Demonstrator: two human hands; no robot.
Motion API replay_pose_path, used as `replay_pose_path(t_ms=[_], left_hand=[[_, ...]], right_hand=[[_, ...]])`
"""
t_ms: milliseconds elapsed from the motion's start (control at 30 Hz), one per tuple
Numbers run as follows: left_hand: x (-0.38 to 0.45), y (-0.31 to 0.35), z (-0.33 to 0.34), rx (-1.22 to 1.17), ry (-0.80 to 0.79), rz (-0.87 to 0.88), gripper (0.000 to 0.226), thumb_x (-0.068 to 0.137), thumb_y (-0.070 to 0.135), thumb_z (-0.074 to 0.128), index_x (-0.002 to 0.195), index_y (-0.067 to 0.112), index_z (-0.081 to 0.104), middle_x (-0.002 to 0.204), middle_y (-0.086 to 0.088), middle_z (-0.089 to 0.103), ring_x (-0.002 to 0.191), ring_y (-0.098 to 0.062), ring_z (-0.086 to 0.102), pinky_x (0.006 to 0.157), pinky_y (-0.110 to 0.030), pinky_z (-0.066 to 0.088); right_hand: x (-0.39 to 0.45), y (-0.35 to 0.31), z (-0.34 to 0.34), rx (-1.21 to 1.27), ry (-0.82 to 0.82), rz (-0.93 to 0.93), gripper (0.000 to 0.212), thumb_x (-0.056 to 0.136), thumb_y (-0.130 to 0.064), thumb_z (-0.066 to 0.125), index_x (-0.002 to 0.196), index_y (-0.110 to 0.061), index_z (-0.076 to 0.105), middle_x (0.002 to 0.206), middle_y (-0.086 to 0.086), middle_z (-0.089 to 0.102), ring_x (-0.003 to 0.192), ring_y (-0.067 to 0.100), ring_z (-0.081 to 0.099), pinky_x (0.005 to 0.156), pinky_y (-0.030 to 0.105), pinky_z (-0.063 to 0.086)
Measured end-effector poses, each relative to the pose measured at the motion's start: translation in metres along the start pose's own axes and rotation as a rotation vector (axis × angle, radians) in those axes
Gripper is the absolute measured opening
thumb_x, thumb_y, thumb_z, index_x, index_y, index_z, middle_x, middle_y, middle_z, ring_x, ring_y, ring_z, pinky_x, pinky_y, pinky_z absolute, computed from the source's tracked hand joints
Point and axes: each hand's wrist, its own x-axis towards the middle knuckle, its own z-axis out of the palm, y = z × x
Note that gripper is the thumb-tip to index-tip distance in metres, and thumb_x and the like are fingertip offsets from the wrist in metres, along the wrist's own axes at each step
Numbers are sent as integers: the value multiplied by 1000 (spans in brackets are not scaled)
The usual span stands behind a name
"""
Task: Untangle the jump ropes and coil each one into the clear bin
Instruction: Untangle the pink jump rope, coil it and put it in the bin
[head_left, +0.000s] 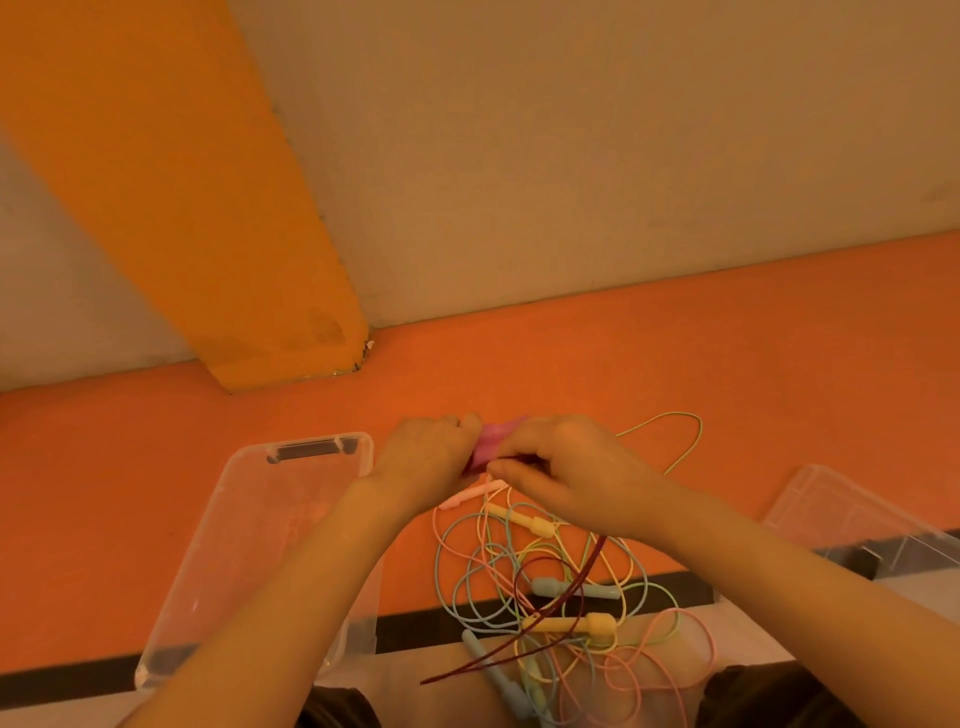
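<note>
Both grips close on one pink handle (491, 441): the left hand (423, 457) steadies it, and the right hand (563, 470) pinches it, apparently to work its dark red cord (563, 608) free. The clear bin (249, 525) sits at the left, nothing coiled inside. The tangled ropes (545, 587) lie on the floor below the hands.

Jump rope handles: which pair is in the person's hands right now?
The magenta handles, gripped between the left hand and right hand. The yellow, blue and pink ones lie loose in the floor tangle.
</note>
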Motion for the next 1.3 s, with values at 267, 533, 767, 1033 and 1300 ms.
replay_pose_path(t_ms=[267,533,767,1033,1300], left_hand=[[-1,18,5,-18,135,293,59,68,45,77,107,3,62,75,-6,65,55,-26,63,43,-26,41],[1,20,6,7,118,247,68,51,53,86,93,3,64,59,-3,61,41,-21,57,36,-21,35],[-2,23,3,-23,100,288,63,63,50,82,98,5,57,70,-6,63,52,-26,61,42,-27,37],[-8,44,-8,-7,96,342,65,82,51,66,120,1,48,100,-12,63,85,-31,64,66,-36,45],[-12,52,-20,-138,53,141,102,86,60,53,151,3,-1,127,-8,53,107,-26,56,84,-34,40]], right_hand=[[4,27,-16,223,72,277,16,92,-19,60,81,-14,71,73,6,66,65,17,55,62,34,41],[6,38,-18,267,96,305,14,90,-23,64,77,-22,70,76,14,66,62,12,52,59,33,40],[9,44,-28,391,121,377,10,89,-11,64,86,-5,72,63,0,61,54,-1,51,54,14,39],[11,61,-28,326,48,436,11,89,-12,64,83,-6,71,52,-16,55,49,-5,46,51,10,33],[11,72,-27,333,141,476,17,90,-15,63,90,1,71,78,4,65,68,7,53,65,21,42]])
